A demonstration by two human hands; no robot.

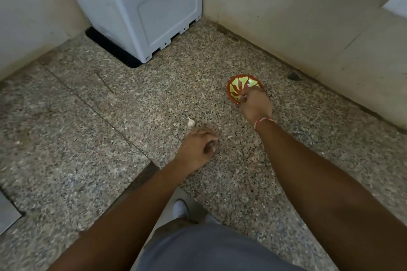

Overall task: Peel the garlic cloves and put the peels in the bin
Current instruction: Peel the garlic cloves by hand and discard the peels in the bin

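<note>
A garlic bulb (191,121) lies on the speckled stone surface (88,116), just beyond the left hand (198,149). It looks light and papery, likely to skid or shed flakes, so I'd pinch it round the body. The left hand rests knuckles-up, fingers (209,138) curled under; whether they hold anything I cannot tell. The right hand (255,103) reaches over the red-and-green bowl (236,86), its fingers seemingly pinching something pale.

Right hand (255,103) over bowl (236,87); garlic (191,122) on counter (110,127).
</note>
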